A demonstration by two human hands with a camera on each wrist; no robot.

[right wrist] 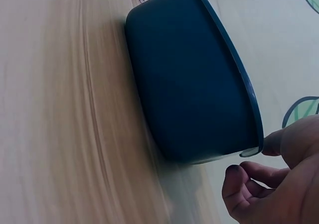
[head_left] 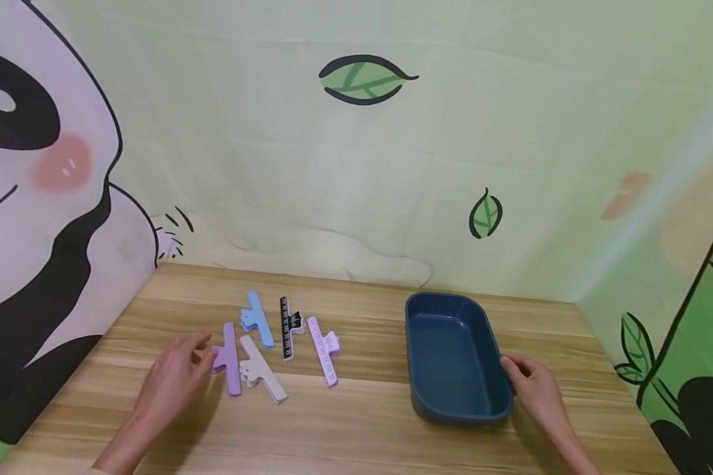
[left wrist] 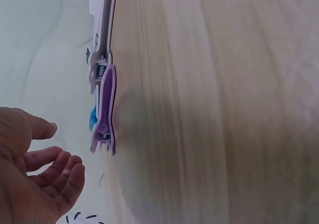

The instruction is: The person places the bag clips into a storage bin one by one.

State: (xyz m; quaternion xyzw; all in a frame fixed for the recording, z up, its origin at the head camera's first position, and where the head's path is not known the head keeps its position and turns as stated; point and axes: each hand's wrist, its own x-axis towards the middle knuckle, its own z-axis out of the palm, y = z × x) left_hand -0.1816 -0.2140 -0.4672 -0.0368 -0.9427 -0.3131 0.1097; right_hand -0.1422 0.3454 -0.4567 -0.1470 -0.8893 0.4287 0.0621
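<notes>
My left hand (head_left: pixel 175 377) hovers just left of a purple bag clip (head_left: pixel 231 359) on the table. Its fingers are loosely bent; in the left wrist view a gap separates them from the clip's handle end. Around that clip lie a whitish-grey clip (head_left: pixel 264 371), a blue clip (head_left: pixel 259 320), a black clip with piano-key markings (head_left: pixel 286 330) and a lilac piano-key clip (head_left: pixel 322 353). At the right, my right hand (head_left: pixel 536 390) pinches the right rim of a dark blue rectangular tub (head_left: pixel 409 349) between thumb and fingers. The tub stands upright with nothing inside.
The wooden table (head_left: pixel 356 435) ends at a pale green backdrop (head_left: pixel 356 198) printed with leaves and a panda (head_left: pixel 35 264). A stretch of tabletop separates the lilac clip from the tub.
</notes>
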